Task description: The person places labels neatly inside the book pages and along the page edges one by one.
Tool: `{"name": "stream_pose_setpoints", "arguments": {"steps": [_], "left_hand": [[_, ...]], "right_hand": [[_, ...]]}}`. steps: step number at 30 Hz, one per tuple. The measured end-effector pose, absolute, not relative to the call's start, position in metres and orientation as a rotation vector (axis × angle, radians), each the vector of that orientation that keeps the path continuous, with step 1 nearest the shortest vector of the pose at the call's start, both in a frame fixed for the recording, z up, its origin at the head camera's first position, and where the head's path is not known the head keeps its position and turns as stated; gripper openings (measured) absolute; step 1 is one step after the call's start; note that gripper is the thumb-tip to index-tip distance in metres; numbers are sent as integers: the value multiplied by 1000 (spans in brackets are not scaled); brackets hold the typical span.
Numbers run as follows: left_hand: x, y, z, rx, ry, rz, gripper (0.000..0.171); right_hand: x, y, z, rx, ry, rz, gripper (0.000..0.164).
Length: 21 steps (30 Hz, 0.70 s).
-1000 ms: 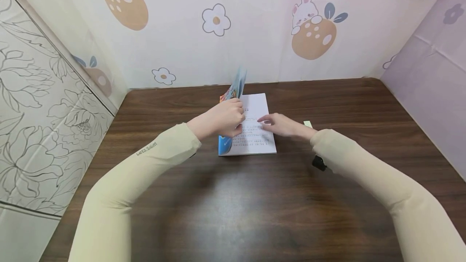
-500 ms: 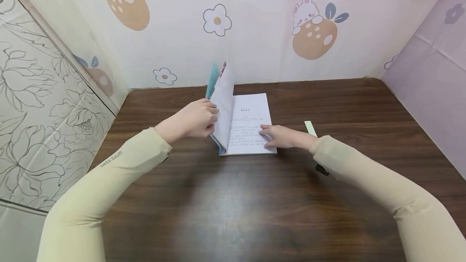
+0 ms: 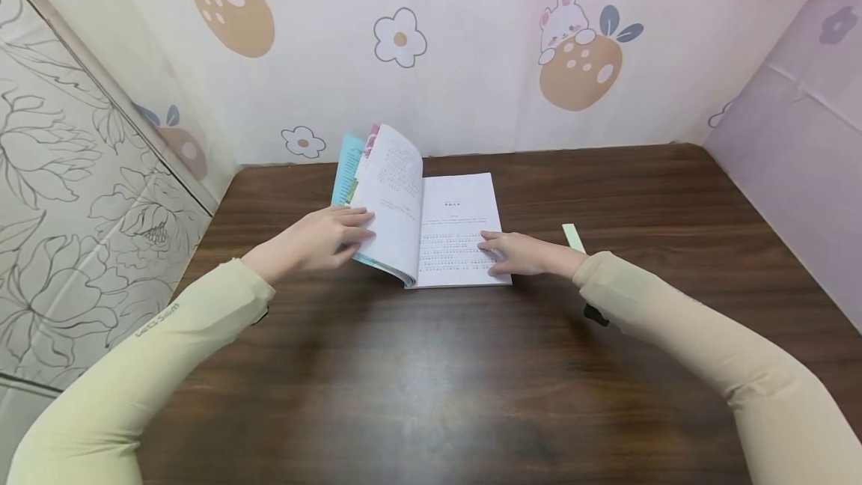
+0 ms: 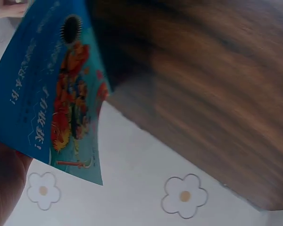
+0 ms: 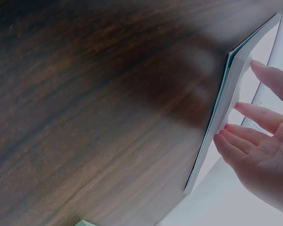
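Opening the book seems the current step: left hand and right hand, fingers loosely extended, touch facing pages, the raised side likely needing pressing flat.

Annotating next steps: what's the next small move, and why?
Probably lower the book's raised half onto the table: it stands tilted, its edge in the left hand, while the right hand rests on the facing page, which lies flat.

Holding up one side of an open book with the left hand. Touching the flat page under the right hand, near a green strip.
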<state>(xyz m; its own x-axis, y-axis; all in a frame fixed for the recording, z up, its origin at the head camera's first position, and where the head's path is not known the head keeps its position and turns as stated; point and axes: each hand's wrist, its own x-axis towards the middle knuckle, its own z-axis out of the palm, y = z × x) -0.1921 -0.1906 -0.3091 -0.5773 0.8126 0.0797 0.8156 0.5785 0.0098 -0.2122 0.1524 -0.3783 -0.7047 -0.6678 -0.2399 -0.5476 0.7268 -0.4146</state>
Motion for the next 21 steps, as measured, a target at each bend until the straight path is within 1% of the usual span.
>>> {"name": "stream_pose_setpoints", "arguments": {"steps": [6,11,17,21], "left_hand": [[-191,-202,-319,-1395,-2894,-114,35],[-191,-206,-334,-1371,-2955,-145,39],[-190,-206,-348,-1272,-2964,-230,36],[-190,-206,-358,-1279,-2847,-272,29]], "right_hand": [[-210,154,-378,-925,2548,-460,53],[-211,155,-378,-922,2550,-466,53],[-211,155,-378,-922,2545,-476,52],[-211,154,-379,-917,2550,-455,53]]}}
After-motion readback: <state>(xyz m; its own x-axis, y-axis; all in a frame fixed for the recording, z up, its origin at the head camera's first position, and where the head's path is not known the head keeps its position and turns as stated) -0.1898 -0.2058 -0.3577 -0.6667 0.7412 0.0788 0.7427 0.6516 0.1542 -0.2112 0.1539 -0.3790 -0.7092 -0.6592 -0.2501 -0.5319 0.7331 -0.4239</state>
